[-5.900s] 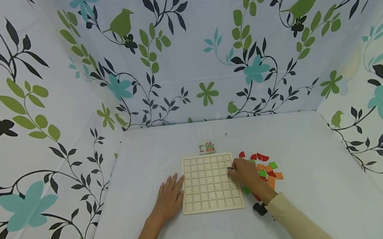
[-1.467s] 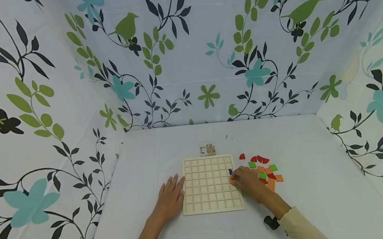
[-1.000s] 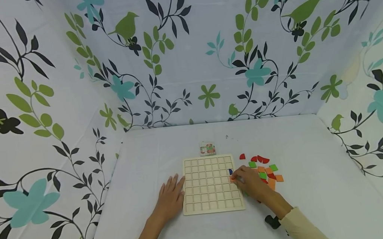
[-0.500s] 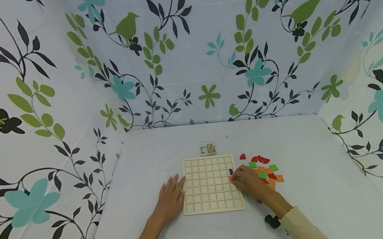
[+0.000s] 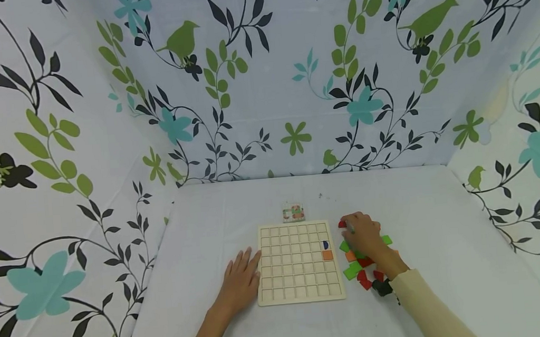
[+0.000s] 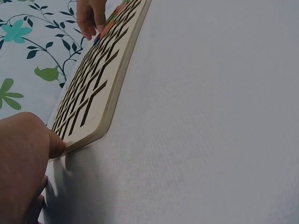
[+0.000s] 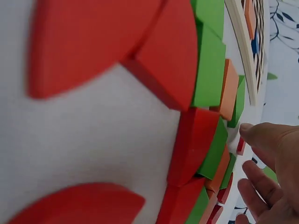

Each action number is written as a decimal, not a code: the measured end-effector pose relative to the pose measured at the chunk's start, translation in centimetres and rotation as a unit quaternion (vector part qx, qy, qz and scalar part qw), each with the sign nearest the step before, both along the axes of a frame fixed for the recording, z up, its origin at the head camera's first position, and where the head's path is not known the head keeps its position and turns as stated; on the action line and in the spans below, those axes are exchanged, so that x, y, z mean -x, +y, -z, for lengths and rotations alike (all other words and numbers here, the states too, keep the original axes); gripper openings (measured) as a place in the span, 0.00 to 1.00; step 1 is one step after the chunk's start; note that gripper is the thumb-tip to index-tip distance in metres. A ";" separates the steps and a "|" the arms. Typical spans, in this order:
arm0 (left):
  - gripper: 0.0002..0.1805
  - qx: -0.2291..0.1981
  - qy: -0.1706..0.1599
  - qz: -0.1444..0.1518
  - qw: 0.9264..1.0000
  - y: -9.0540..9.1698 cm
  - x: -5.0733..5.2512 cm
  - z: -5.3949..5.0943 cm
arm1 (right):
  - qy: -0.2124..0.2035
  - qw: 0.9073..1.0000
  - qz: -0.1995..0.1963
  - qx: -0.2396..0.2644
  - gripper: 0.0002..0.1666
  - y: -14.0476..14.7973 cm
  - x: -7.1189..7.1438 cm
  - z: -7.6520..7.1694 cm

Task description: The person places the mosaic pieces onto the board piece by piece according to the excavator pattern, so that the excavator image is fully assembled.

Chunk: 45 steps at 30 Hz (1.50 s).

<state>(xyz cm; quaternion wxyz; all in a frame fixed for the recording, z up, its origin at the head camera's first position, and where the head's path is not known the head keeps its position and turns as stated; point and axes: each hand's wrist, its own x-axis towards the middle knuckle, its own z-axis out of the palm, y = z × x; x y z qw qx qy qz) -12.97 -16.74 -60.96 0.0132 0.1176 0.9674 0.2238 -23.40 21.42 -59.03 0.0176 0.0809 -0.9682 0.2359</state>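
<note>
Right hand (image 5: pixel 364 233) off the orange square (image 5: pixel 327 255), now over the pile (image 5: pixel 352 271).
The square lies in the board (image 5: pixel 293 264) beside the blue piece (image 5: pixel 326 245); right thumb and fingers stand apart near a red piece (image 7: pixel 240 146). The left hand (image 5: pixel 239 278) lies flat, touching the board. The right hand hides part of the pile.

The right hand (image 7: pixel 286 163) is being seen at lower right, red blocks (image 7: pixel 88 37) at left, green blocks (image 7: pixel 210 70) at upper centre, a wooden board (image 7: pixel 242 46) at upper right.
</note>
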 end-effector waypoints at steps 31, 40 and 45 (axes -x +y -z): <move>0.30 0.001 -0.004 -0.004 1.000 0.1 -0.1 -0.2 | -0.057 0.998 0.003 -0.006 0.26 0.2 0.8 -0.1; 0.30 0.000 -0.005 -0.003 1.000 0.0 -0.2 -0.3 | -0.077 0.997 -0.017 -0.014 0.20 0.0 1.1 -0.1; 0.30 0.004 -0.007 -0.002 1.000 -0.1 -0.1 -0.2 | -0.073 0.997 -0.025 -0.010 0.21 -0.5 1.0 -0.3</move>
